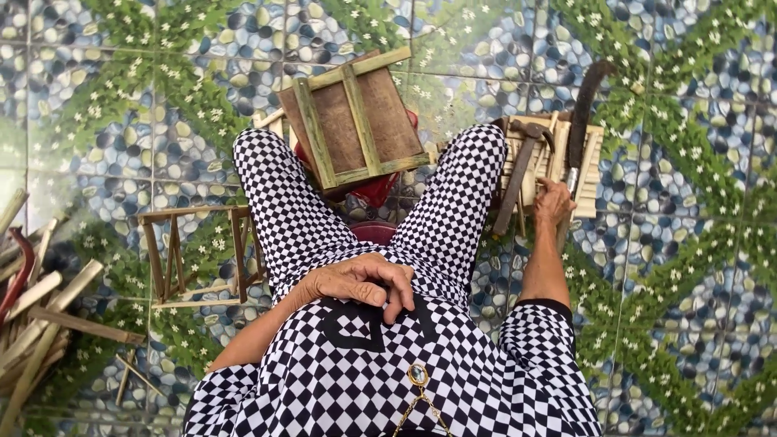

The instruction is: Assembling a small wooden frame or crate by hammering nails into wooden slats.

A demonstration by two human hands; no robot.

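Note:
I sit in black-and-white checked clothes, looking down at my lap. My left hand [362,280] rests on my lap, fingers loosely spread, holding nothing. My right hand [553,201] reaches out past my right knee and closes around the pale handle of a long curved knife [584,109], which lies across a stack of bamboo slats [589,166]. A hammer [515,174] lies on the same stack, just left of this hand. Between my knees a bamboo frame with a brown panel [356,117] leans on a red stool [379,191].
A small open bamboo frame [194,255] lies on the tiled floor by my left knee. A pile of bamboo sticks [40,316] and a red curved piece [18,271] fill the left edge. The floor [688,243] has a pebble-and-leaf tile pattern.

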